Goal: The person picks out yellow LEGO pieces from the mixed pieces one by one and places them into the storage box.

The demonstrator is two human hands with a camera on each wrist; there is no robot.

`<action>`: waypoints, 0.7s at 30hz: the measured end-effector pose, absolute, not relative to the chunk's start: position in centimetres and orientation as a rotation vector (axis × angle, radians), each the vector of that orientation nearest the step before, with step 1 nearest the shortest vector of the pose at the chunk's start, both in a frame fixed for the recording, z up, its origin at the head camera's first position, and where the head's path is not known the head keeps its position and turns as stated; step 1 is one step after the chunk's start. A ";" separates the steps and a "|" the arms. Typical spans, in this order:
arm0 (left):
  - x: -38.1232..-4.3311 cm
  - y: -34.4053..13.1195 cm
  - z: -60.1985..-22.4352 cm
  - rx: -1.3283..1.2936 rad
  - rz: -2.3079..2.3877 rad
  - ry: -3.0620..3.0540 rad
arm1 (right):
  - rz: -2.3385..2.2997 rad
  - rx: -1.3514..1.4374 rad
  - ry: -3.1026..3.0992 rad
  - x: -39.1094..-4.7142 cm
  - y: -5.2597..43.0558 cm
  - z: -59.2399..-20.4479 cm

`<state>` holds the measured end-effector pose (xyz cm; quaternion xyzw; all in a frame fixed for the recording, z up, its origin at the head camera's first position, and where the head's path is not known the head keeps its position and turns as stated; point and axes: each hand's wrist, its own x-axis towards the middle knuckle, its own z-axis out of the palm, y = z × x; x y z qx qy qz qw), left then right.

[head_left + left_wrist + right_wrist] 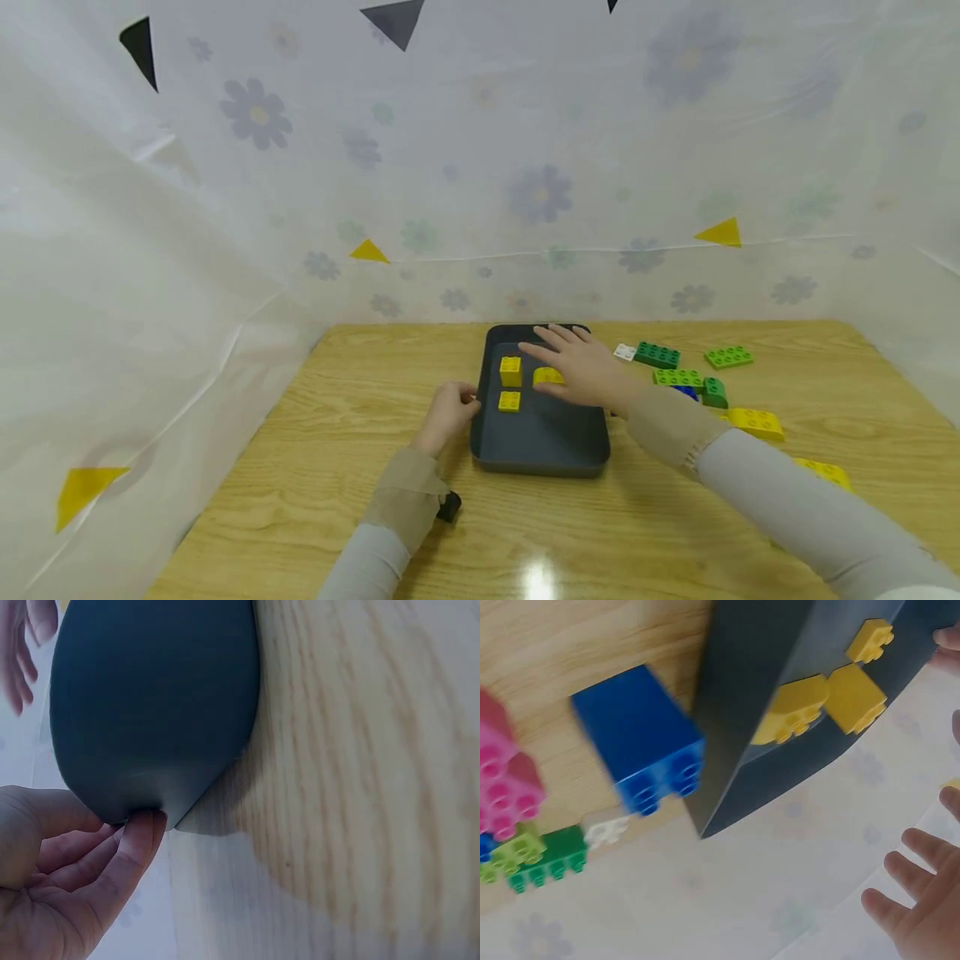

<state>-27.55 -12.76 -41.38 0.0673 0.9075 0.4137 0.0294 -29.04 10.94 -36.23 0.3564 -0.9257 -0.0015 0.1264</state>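
A dark grey tray (540, 446) lies on the wooden table. Inside it are a taller yellow brick (511, 372), a small flat yellow brick (509, 402) and a curved yellow brick (547, 376), partly covered by my right hand. At the tray's left side, my left hand (450, 410) pinches the rim between thumb and fingers, as the left wrist view shows closely. My right hand (588, 367) hovers over the tray's far right part, fingers straight and spread, holding nothing. In the right wrist view, a blue brick (634, 735) stands just outside the tray wall (742, 682).
Right of the tray lie a white brick (625, 352), a dark green brick (657, 355), light green bricks (729, 357) and yellow bricks (757, 423). Pink bricks (506, 780) appear in the right wrist view. A flower-patterned sheet (480, 167) hangs behind the table.
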 end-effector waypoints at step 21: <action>-27.5 -13.0 -41.2 0.190 1.271 2.797 | 0.087 0.787 -2.616 -26.3 22.1 -36.8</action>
